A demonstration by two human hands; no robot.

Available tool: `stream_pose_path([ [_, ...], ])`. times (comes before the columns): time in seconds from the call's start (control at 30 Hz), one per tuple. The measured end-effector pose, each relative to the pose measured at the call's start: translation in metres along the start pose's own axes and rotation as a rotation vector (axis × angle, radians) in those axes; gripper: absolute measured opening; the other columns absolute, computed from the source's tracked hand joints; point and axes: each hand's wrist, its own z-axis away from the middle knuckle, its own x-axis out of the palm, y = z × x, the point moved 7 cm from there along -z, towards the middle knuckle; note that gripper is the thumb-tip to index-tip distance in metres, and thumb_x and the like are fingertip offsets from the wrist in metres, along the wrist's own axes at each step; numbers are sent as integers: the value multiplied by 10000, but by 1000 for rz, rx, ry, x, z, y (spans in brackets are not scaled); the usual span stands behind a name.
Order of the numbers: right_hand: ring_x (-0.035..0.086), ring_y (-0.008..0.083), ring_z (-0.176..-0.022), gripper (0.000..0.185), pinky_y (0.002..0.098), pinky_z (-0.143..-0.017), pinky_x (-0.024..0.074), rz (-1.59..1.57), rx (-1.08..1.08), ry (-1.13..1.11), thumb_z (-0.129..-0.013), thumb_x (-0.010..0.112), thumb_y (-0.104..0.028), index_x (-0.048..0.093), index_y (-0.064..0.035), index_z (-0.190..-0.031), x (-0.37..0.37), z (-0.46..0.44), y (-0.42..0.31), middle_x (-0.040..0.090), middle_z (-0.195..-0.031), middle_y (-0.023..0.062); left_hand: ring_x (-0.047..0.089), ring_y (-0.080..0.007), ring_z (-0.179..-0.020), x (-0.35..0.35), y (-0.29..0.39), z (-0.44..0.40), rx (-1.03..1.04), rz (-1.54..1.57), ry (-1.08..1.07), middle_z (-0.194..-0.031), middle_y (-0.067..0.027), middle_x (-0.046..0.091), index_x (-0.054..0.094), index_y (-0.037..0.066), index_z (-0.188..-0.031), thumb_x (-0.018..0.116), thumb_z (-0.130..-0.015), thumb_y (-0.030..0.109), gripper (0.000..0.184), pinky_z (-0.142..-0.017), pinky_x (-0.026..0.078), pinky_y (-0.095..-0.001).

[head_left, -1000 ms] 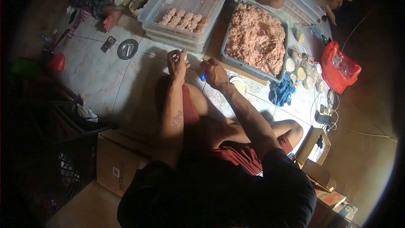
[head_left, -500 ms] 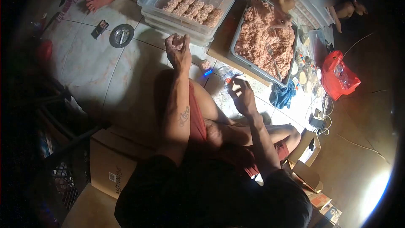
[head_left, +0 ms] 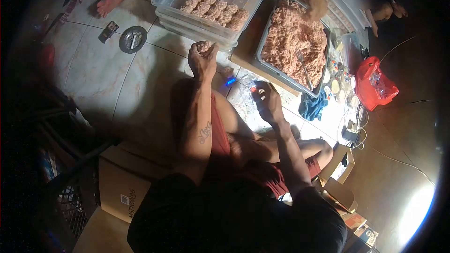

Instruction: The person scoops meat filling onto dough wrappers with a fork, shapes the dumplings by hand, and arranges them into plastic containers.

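Observation:
A lump of pink minced mixture (head_left: 204, 47) rests in my left hand (head_left: 203, 62), whose fingers curl round it just below the stacked clear trays (head_left: 192, 27). Shaped pink lumps (head_left: 218, 10) sit in rows in the top tray. My right hand (head_left: 268, 103) is curled over the floor, near a small wrapper; a pale bit shows between its fingers, too small to name. Between my hands lie a small lump (head_left: 228, 71) and a blue-lit object (head_left: 230, 81). A grey tub (head_left: 291, 80) holds the pink mixture and a fork (head_left: 303, 68).
Another person's hand (head_left: 317, 8) reaches over the tub. At the left are an ashtray (head_left: 133, 40), a dark pack (head_left: 108, 32) and someone's hand or foot (head_left: 111, 3). A blue cloth (head_left: 313, 107), jars, red bag (head_left: 375, 86), cables and cardboard boxes (head_left: 117, 178) lie around.
Over the last second my hands moved apart, my right hand going right and down. The small lump came into view on the floor. The other person's hand moved to the tub.

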Motion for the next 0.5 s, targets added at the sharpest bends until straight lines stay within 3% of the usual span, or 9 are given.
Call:
stream_pose_path([
  [0.13, 616, 440, -1037, 439, 476, -907, 527, 319, -315, 13, -939, 611, -236, 544, 9, -1297, 56, -48, -23, 594, -1216, 269, 576, -261, -1146, -9, 9, 8, -171, -26, -17, -1176, -165, 633, 418, -77, -1342, 718, -875, 427, 750, -965, 452, -365],
  [0.2, 614, 447, -1021, 443, 479, -899, 521, 456, -476, -10, -936, 605, -277, 560, 14, -1267, 85, -63, -34, 588, -1193, 278, 394, -105, -706, -8, 22, 3, 176, 413, 154, -739, 24, 391, 415, 65, -759, 770, -841, 127, 370, -649, 381, -258],
  [0.23, 614, 451, -995, 426, 486, -880, 519, 552, -594, -14, -931, 604, -285, 573, 12, -1235, 100, -64, -33, 589, -1155, 281, 360, -98, -679, -14, 33, 6, 206, 170, 190, -721, 33, 364, 382, 84, -732, 787, -825, 106, 416, -614, 354, -258],
  [0.27, 609, 437, -909, 368, 486, -843, 508, 571, -337, -264, -938, 581, -286, 593, 3, -1165, 127, -80, 4, 580, -1055, 258, 325, -102, -654, -17, 50, 13, 169, 215, 180, -712, 39, 352, 352, 87, -719, 790, -823, 109, 451, -583, 331, -272],
  [0.33, 613, 386, -864, 218, 483, -750, 506, 402, -503, -149, -938, 558, -184, 593, 23, -993, 101, -73, -28, 560, -907, 250, 387, -90, -670, -24, 50, 13, 95, 172, 157, -750, 37, 431, 482, 38, -812, 787, -835, 53, 307, -605, 384, -254],
  [0.37, 613, 368, -839, 162, 468, -763, 505, 451, -937, 304, -916, 572, -132, 605, 27, -919, 73, -44, -60, 547, -778, 214, 413, -76, -690, -25, 57, 15, 123, 205, 215, -763, 34, 457, 489, 41, -817, 772, -833, 4, 286, -603, 386, -250],
  [0.4, 616, 347, -798, 127, 432, -743, 514, 345, -638, -106, -896, 604, -103, 641, 16, -919, 63, -67, -80, 596, -759, 188, 427, -75, -686, -28, 69, 16, 125, 318, 265, -766, 29, 467, 489, 43, -812, 768, -837, 1, 282, -615, 399, -248],
  [0.43, 644, 342, -819, 154, 390, -691, 534, 276, -847, -66, -853, 665, -79, 662, -5, -987, 33, -70, -115, 659, -847, 210, 441, -74, -682, -30, 75, 17, 120, 429, 311, -768, 24, 476, 490, 44, -807, 763, -842, -2, 279, -627, 411, -247],
  [0.5, 686, 320, -964, 289, 406, -818, 583, 34, -524, -283, -818, 711, -54, 662, -20, -1100, -7, -93, -154, 703, -1038, 189, 456, -84, -677, -26, 51, 12, 94, 346, 242, -775, 19, 485, 505, 41, -834, 767, -838, -9, 267, -654, 433, -252],
])
